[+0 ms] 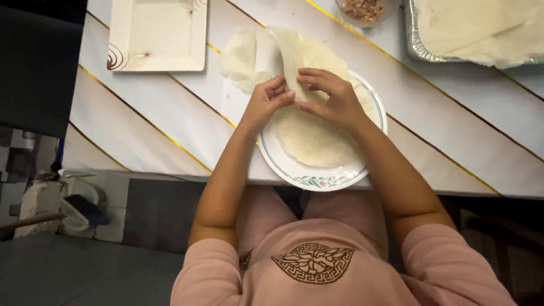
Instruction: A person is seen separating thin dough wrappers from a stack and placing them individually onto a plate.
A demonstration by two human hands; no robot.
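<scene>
Over the plate (294, 175), my left hand (262, 105) and right hand (334, 99) pinch the wrapper (306, 133); I advise peeling slowly, fingers close.

Square plate (157, 35): white, with brown swirls in two corners. It sits near the far left of the table and has no food on it.
Small bowl (362, 11): at the top edge, with brown chopped bits inside. Only part of it shows.
Foil tray (416, 39): shiny and silver, in the top right corner. Pale thin sheets lie inside it.
Table (141, 119): covered in white and tan stripes with thin gold lines between them.
Chair (37, 68): dark, just beside the left end of the table.
Floor (113, 226): grey, with some pale things lying by the left edge, too dim to tell.
</scene>
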